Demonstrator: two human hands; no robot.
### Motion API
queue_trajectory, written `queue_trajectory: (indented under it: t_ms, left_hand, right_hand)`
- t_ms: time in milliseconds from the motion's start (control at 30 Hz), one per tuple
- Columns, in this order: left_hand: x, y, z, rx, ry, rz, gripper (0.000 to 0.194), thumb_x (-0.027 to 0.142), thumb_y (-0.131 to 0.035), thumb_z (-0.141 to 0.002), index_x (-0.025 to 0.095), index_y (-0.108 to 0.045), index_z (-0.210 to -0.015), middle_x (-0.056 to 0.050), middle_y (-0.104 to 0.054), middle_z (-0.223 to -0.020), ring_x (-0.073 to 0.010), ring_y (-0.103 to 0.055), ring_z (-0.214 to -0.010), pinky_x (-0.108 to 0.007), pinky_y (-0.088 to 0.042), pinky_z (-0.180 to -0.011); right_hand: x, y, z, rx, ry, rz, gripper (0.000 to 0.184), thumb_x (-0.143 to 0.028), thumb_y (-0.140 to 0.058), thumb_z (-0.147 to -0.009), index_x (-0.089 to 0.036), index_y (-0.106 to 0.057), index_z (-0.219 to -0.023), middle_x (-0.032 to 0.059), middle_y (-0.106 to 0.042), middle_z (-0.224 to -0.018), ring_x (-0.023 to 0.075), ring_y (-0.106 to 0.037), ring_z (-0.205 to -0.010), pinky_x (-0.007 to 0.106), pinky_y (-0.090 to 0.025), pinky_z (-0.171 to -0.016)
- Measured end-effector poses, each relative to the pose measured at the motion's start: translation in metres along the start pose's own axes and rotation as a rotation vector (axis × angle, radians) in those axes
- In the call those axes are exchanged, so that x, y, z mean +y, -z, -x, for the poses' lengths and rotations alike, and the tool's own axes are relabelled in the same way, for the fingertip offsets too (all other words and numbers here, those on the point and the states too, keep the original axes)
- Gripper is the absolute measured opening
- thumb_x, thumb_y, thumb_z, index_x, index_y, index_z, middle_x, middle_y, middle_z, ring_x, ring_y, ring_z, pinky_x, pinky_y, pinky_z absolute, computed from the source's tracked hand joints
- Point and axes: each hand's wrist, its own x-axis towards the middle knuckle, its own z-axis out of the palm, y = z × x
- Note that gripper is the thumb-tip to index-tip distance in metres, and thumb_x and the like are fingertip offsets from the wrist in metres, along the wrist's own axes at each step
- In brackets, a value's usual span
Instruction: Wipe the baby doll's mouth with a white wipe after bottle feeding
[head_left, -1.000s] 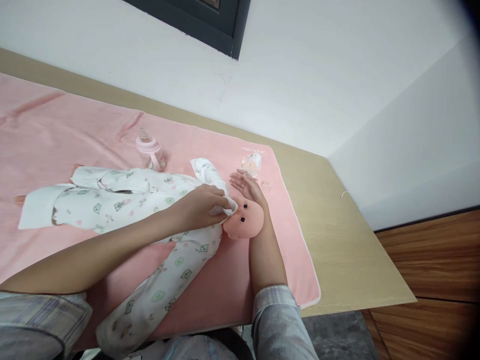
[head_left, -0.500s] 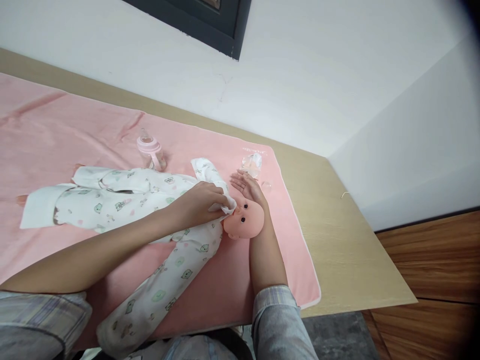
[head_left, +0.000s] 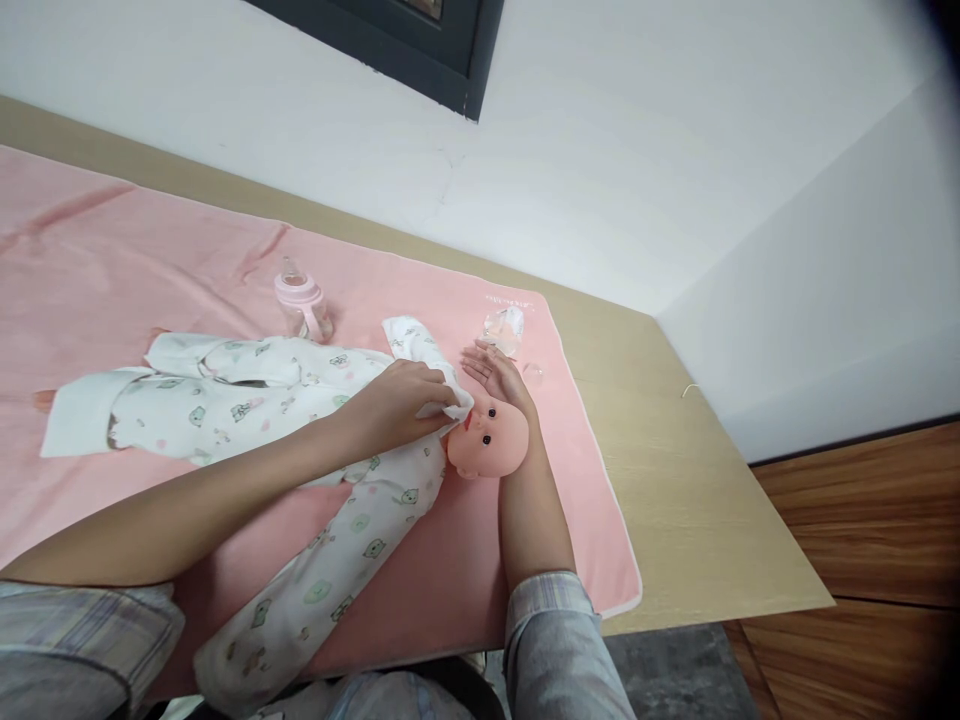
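Observation:
A baby doll (head_left: 491,448) with a bald head lies on its back, dressed in a white printed suit (head_left: 277,405). My left hand (head_left: 401,402) is closed on a white tissue (head_left: 457,406), held at the doll's mouth and chin. Part of the red mouth shows beside the tissue. Beyond the head, my right hand (head_left: 495,372) lies palm up with its fingers stretched out and nothing in it. The doll's head rests on my right forearm and wrist. Most of the doll's neck is hidden.
A pink blanket (head_left: 187,280) covers much of the wooden table (head_left: 675,520). A pink-topped baby bottle (head_left: 302,303) stands beyond the doll's body. Near my right fingers lie a crumpled clear wrapper (head_left: 504,328) and a small clear round piece (head_left: 532,373). A white wall (head_left: 585,180) rises behind.
My left hand and the tissue have shifted slightly, and more of the doll's red mouth shows. My right hand and the doll's head have stayed in place.

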Motion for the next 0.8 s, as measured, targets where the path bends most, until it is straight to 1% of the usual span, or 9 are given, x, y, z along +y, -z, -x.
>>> queue_trajectory:
  t_ms: [100,267,333,533,700,800]
  left_hand:
    - [-0.002,-0.0011,-0.0002,-0.004,0.018,-0.026,0.014,0.018,-0.059,-0.092,0.018,-0.073,-0.087,-0.002,-0.06,-0.074,-0.0189,-0.056,-0.073,-0.031,-0.033,-0.069]
    - [-0.006,-0.0034,-0.001,-0.013,0.02,-0.114,0.017,0.019,-0.058,-0.092,0.016,-0.067,-0.078,-0.003,-0.059,-0.076,-0.0193,-0.055,-0.073,-0.031,-0.035,-0.067]
    - [-0.0068,-0.0047,-0.0007,-0.007,0.018,-0.126,0.017,0.018,-0.057,-0.091,0.016,-0.067,-0.077,-0.003,-0.058,-0.075,-0.0189,-0.054,-0.072,-0.03,-0.035,-0.066]
    - [-0.0073,-0.0089,0.0016,0.017,0.02,-0.101,0.022,0.011,-0.051,-0.092,0.019,-0.072,-0.094,-0.004,-0.061,-0.082,-0.0195,-0.058,-0.078,-0.031,-0.038,-0.07]
    - [-0.0071,-0.0087,0.0013,0.038,0.015,-0.099,0.025,0.011,-0.049,-0.093,0.018,-0.072,-0.101,-0.003,-0.059,-0.079,-0.0191,-0.055,-0.076,-0.031,-0.039,-0.072]
    - [-0.007,-0.0076,0.0008,0.029,0.019,-0.085,0.027,0.012,-0.048,-0.093,0.019,-0.071,-0.104,-0.003,-0.058,-0.078,-0.0186,-0.054,-0.074,-0.029,-0.038,-0.069]
  right_hand:
    - [-0.0017,-0.0022,0.0023,0.003,0.007,0.002,0.029,-0.039,-0.064,-0.088,-0.024,-0.063,-0.113,0.0047,-0.072,-0.114,0.0194,-0.065,-0.118,0.044,-0.045,-0.114]
    - [-0.0015,-0.0023,0.0015,0.007,0.011,-0.002,0.029,-0.04,-0.066,-0.086,-0.024,-0.064,-0.11,0.005,-0.072,-0.114,0.0204,-0.065,-0.117,0.044,-0.045,-0.115]
    - [-0.0012,-0.0022,0.0016,0.007,0.012,-0.003,0.03,-0.041,-0.067,-0.085,-0.024,-0.064,-0.11,0.0051,-0.072,-0.114,0.0208,-0.065,-0.117,0.045,-0.045,-0.115]
    - [-0.0013,-0.0023,0.003,0.008,0.016,-0.006,0.032,-0.043,-0.067,-0.085,-0.023,-0.063,-0.11,0.0048,-0.072,-0.114,0.0207,-0.066,-0.115,0.044,-0.045,-0.115]
    - [-0.0023,-0.0035,0.0044,0.009,0.018,0.007,0.031,-0.044,-0.066,-0.087,-0.024,-0.064,-0.111,0.0051,-0.071,-0.116,0.022,-0.065,-0.118,0.047,-0.045,-0.114]
    - [-0.0028,-0.0045,0.0045,0.013,0.017,0.013,0.031,-0.044,-0.066,-0.087,-0.024,-0.064,-0.111,0.0061,-0.071,-0.117,0.0232,-0.063,-0.122,0.048,-0.045,-0.114]
